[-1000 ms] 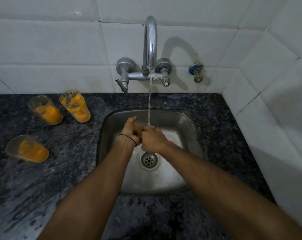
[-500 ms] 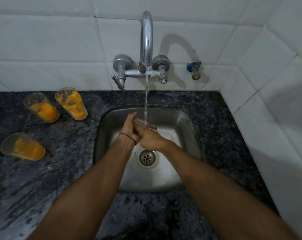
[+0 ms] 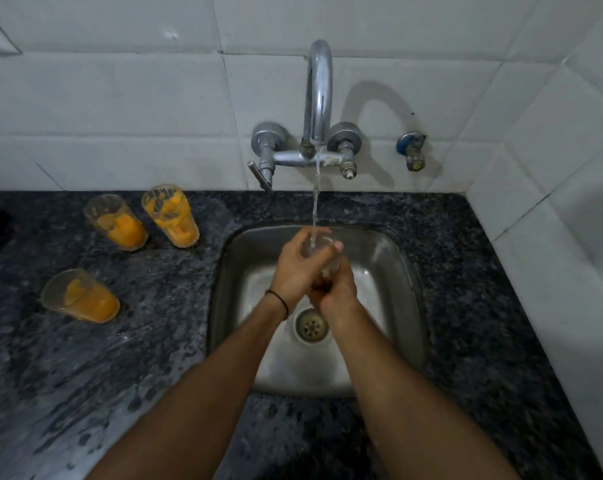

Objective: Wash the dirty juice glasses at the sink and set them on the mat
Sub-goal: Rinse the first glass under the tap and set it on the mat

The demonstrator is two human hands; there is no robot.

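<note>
Over the steel sink [image 3: 393,271], both my hands wrap a clear juice glass [image 3: 322,249] held upright under the running tap [image 3: 319,98]. Water falls into its open mouth. My left hand [image 3: 294,268] grips its left side, my right hand [image 3: 338,289] cups its lower part. Most of the glass is hidden by my fingers. Three dirty glasses with orange juice residue stand on the dark counter to the left: one at the back left [image 3: 116,223], one beside it [image 3: 171,214], one nearer me [image 3: 80,296]. No mat is in view.
The drain [image 3: 311,325] lies below my hands. A lever handle [image 3: 260,173] sticks out left of the tap, and a small blue valve [image 3: 411,150] sits on the white tiled wall. The speckled granite counter [image 3: 483,289] meets a tiled side wall at the right.
The glass has been turned mouth-up and raised a little under the stream. My view has drifted, so the sink sits lower in the frame.
</note>
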